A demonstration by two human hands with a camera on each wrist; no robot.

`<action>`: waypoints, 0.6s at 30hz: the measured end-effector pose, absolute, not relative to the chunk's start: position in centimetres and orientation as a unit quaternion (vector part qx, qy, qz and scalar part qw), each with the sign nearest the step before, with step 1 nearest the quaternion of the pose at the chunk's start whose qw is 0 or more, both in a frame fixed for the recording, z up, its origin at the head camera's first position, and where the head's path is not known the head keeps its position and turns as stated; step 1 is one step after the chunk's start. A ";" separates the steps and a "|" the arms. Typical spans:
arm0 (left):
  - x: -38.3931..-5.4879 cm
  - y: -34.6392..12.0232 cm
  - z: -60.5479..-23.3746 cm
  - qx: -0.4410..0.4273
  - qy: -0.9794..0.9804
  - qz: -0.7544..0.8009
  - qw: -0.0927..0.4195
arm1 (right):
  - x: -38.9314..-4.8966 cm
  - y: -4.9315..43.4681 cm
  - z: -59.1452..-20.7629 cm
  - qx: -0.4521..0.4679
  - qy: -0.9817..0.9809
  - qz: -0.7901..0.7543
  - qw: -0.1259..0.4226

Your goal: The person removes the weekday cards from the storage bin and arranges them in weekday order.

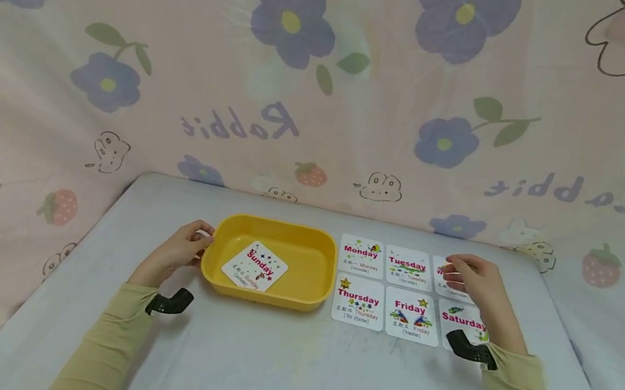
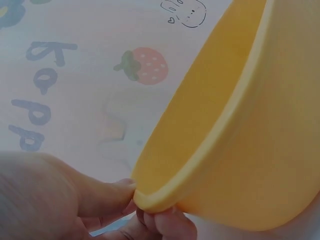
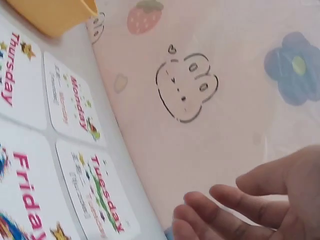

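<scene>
My left hand [image 1: 181, 250] pinches the left end of a yellow plastic tray [image 1: 263, 298], thumb and fingers meeting at its rim [image 2: 220, 135] in the left wrist view. Inside the tray a white "Sunday" card [image 1: 256, 267] lies askew. On the right, my right hand [image 1: 475, 283] hovers over the card grid with relaxed fingers and nothing in them. It partly covers a card in the top row's right corner. Beside that one are the "Tuesday" card [image 1: 409, 268] and "Monday" card [image 1: 361, 256]. Below lie the "Thursday" [image 1: 359, 301], "Friday" [image 1: 412, 316] and "Saturday" [image 1: 461, 321] cards.
A white-covered table [image 1: 280, 377] carries everything. Behind it and at both sides hangs a pale pink curtain [image 1: 359, 106] printed with flowers, rabbits and strawberries. The tray's right end stands close to the left column of cards. A black wrist camera [image 1: 471, 349] sits over the lower cards.
</scene>
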State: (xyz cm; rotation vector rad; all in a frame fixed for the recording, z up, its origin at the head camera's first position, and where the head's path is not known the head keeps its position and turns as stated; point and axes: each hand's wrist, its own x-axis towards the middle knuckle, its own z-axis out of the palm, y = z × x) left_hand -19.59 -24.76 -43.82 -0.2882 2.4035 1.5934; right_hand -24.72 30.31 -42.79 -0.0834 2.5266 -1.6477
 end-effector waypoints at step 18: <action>-19.5 -24.6 -43.8 -0.107 0.821 0.548 0.119 | -23.9 16.1 -39.9 -0.093 0.775 -0.614 0.112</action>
